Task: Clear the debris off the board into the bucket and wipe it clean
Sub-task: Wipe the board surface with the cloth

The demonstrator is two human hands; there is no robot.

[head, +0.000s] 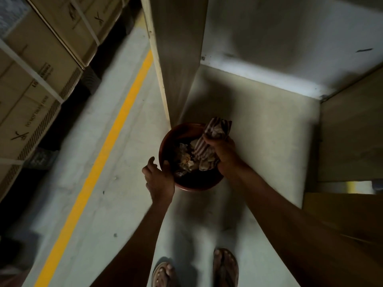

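Observation:
A round reddish-brown bucket (178,131) stands on the concrete floor at the foot of an upright board (176,59). Crumpled pale debris (184,158) lies inside it. My right hand (222,154) grips a striped cloth (217,129) bunched over the bucket's right rim. My left hand (158,179) holds the bucket's near-left rim, thumb over the edge. The bucket's near wall is partly hidden behind my hands.
Strapped cardboard cartons (37,75) are stacked along the left. A yellow floor line (116,129) runs diagonally past them. A pale wall panel (290,38) and brown boards (352,131) close in the right side. My sandalled feet (226,268) stand at the bottom.

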